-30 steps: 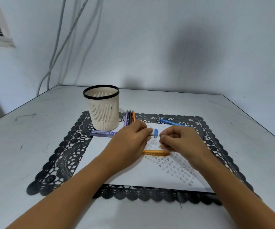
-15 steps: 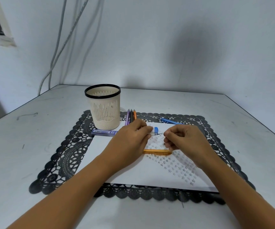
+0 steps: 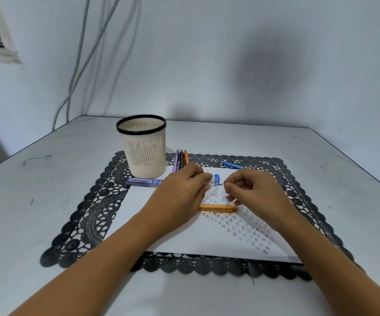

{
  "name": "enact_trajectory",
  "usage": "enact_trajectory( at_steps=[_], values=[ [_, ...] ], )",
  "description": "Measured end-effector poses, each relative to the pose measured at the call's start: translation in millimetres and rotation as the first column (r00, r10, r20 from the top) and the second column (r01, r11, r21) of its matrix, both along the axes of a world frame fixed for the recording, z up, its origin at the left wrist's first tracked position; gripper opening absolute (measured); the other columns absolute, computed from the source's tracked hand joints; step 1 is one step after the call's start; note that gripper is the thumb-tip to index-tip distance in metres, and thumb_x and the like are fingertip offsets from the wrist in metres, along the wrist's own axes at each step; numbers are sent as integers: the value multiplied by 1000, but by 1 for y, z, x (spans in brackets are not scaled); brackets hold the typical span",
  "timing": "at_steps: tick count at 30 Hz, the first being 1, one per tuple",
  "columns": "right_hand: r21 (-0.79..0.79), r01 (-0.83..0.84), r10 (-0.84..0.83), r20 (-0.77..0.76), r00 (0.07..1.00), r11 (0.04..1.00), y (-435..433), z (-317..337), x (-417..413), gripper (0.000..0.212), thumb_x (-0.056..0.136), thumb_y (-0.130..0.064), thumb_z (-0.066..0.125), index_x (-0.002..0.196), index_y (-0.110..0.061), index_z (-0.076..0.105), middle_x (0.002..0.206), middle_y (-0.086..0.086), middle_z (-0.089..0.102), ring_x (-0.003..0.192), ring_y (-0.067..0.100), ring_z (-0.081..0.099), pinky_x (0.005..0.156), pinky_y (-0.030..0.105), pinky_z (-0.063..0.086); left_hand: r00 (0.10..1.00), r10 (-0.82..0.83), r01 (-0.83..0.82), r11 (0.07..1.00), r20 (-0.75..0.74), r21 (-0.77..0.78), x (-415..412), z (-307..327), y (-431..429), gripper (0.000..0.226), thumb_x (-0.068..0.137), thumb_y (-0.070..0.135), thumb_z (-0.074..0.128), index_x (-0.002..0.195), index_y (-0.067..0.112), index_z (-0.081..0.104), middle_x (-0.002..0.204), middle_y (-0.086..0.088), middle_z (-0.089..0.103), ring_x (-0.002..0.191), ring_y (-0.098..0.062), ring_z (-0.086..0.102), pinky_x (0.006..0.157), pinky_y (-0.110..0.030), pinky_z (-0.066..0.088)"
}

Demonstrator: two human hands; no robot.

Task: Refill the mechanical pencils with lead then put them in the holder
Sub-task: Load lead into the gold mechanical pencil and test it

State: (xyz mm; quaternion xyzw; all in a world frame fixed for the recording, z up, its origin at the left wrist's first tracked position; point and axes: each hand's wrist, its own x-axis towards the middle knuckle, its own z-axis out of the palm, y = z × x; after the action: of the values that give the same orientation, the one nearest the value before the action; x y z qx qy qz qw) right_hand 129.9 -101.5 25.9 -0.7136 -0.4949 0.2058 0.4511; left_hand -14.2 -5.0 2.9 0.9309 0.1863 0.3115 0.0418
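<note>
My left hand [image 3: 180, 192] grips a small clear lead tube whose blue cap [image 3: 217, 178] sticks out past my fingertips. My right hand [image 3: 253, 192] pinches a thin lead [image 3: 221, 184] at the tube's mouth. An orange mechanical pencil [image 3: 217, 208] lies on the white paper [image 3: 184, 238] just below both hands. Purple [image 3: 176, 159], black [image 3: 181, 158] and orange [image 3: 186, 158] pencils lie side by side beyond my left hand. A blue pencil [image 3: 231, 165] lies at the mat's far edge. The cream mesh holder [image 3: 144, 147] with a black rim stands at the far left.
A purple lead box [image 3: 143, 181] lies in front of the holder. The paper sits on a black lace placemat [image 3: 88, 215] on a grey table [image 3: 36, 201]. Cables [image 3: 79, 65] hang down the wall at the back left.
My right hand has drawn a little to the right, away from my left hand, and a thin lead now shows between them. My left hand has stayed in place.
</note>
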Motion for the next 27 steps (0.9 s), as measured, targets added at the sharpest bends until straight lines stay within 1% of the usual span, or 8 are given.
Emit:
enact_trajectory(
  at_steps=[4, 8, 13, 17, 19, 21, 24, 27],
  values=[
    [9, 11, -11, 16, 1000, 1000, 0, -1, 1, 7, 85, -13, 61, 81, -17, 65, 73, 0, 69, 63, 6, 67, 65, 22, 55, 1000, 2, -2, 1000, 0, 1, 0, -1, 0, 29, 86, 19, 51, 105, 4, 65, 96, -9, 62, 74, -23, 61, 62, -29, 50],
    [22, 38, -40, 81, 996, 999, 0, -2, 2, 10, 88, -18, 60, 80, -21, 66, 71, -6, 69, 62, 0, 66, 66, 21, 54, 1000, 7, -7, 1000, 1, -5, 0, -1, 1, 29, 86, 19, 51, 106, 5, 65, 96, -9, 62, 74, -22, 61, 63, -25, 46],
    [25, 52, -56, 165, 985, 998, 0, -3, 5, 11, 89, -21, 58, 79, -23, 65, 68, -10, 67, 60, -6, 64, 59, 11, 49, 1000, 7, -7, 1000, 0, -10, 0, -1, 1, 27, 85, 16, 54, 105, 3, 65, 94, -10, 62, 71, -22, 61, 61, -22, 43],
    [29, 57, -61, 198, 978, 998, 0, -2, 5, 13, 89, -20, 58, 77, -23, 63, 65, -12, 65, 55, -9, 60, 53, 5, 44, 1000, 4, -4, 1000, 1, -12, 0, -1, 1, 28, 86, 19, 51, 106, 4, 65, 95, -9, 61, 72, -22, 61, 61, -25, 46],
    [24, 59, -63, 201, 977, 998, 1, -2, 8, 15, 89, -19, 58, 75, -25, 61, 65, -12, 65, 54, -8, 61, 54, 9, 45, 1000, 8, -8, 1000, -1, -17, 0, -1, 2, 29, 86, 20, 50, 106, 4, 65, 96, -9, 61, 73, -22, 61, 61, -26, 48],
    [9, 68, -69, 168, 983, 998, 0, 0, 12, 16, 89, -17, 56, 75, -24, 59, 67, -9, 65, 54, -5, 62, 57, 16, 46, 1000, 11, -11, 1000, -2, -25, 0, -2, 3, 30, 86, 21, 50, 107, 5, 65, 97, -8, 61, 74, -22, 61, 63, -26, 48],
    [7, 124, -125, 63, 990, 992, -2, 5, 21, 14, 90, -13, 51, 79, -16, 60, 70, 0, 64, 58, 5, 60, 59, 24, 47, 1000, 22, -22, 999, 7, -41, -1, -3, 5, 29, 86, 21, 49, 106, 6, 65, 98, -8, 60, 75, -24, 61, 64, -28, 50],
    [19, 210, -210, -10, 978, 978, -4, 6, 30, 15, 90, -12, 48, 81, -9, 59, 73, 6, 62, 64, 15, 58, 60, 26, 48, 999, 39, -38, 998, 16, -47, -1, -4, 7, 29, 86, 20, 50, 106, 5, 65, 99, -8, 61, 76, -25, 62, 64, -29, 50]
  ],
)
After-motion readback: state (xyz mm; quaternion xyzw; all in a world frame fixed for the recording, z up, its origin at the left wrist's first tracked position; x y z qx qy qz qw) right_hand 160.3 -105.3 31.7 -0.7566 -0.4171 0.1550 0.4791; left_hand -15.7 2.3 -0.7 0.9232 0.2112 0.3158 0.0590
